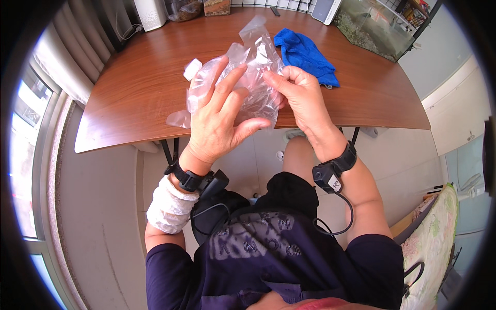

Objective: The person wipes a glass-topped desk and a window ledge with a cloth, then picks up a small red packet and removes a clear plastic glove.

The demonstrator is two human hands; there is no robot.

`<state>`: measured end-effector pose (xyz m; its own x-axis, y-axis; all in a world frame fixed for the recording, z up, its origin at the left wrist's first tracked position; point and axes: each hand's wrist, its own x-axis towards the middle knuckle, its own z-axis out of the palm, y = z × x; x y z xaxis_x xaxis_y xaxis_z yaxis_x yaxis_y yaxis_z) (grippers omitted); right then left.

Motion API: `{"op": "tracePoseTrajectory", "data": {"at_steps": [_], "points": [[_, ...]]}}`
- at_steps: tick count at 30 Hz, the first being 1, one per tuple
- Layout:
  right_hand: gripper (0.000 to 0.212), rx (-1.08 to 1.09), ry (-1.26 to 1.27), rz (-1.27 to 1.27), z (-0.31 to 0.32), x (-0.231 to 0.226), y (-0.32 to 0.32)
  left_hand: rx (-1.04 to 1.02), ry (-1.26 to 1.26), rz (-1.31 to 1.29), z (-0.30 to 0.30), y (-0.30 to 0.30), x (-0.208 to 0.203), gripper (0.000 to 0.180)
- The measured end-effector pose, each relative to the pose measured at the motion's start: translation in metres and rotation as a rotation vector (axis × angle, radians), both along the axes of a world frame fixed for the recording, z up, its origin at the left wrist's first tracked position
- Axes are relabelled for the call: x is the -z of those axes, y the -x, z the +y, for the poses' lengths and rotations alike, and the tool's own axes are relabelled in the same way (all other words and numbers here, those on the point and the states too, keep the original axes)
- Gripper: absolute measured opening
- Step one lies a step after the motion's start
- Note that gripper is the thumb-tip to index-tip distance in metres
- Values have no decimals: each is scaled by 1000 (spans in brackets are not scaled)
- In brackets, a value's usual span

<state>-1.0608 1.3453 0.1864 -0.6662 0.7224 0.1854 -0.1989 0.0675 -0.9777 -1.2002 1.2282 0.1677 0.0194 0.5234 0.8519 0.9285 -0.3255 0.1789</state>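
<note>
A crumpled clear plastic bag (261, 57) is held up over the near edge of the brown table (134, 88). My right hand (305, 98) pinches the bag's right side between thumb and fingers. My left hand (217, 108) is open, its fingers spread against the plastic and its thumb stretched out to the right. Part of the bag lies beyond the left fingers, and a loose flap hangs beside that hand. The left fingertips are partly lost among the shiny folds. Just beyond my right hand, a blue cloth (307, 54) lies rumpled on the tabletop.
At the table's far right stands a glass tank (374, 28). Along the back are a white box-shaped device (151, 14), a container with brown contents (217, 7) and a small dark object (275, 11). A curtain (72, 51) hangs at left. Cabled black devices are strapped to both wrists.
</note>
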Motion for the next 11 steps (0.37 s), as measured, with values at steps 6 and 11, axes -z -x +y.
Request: {"op": "tracePoseTrajectory", "data": {"at_steps": [6,11], "points": [[16,-108,123,158,-12,1,7,-122,27,11,2,-1,-3,52],[18,-171,37,-1,1,3,3,-144,98,-162,4,-2,-3,45]]}}
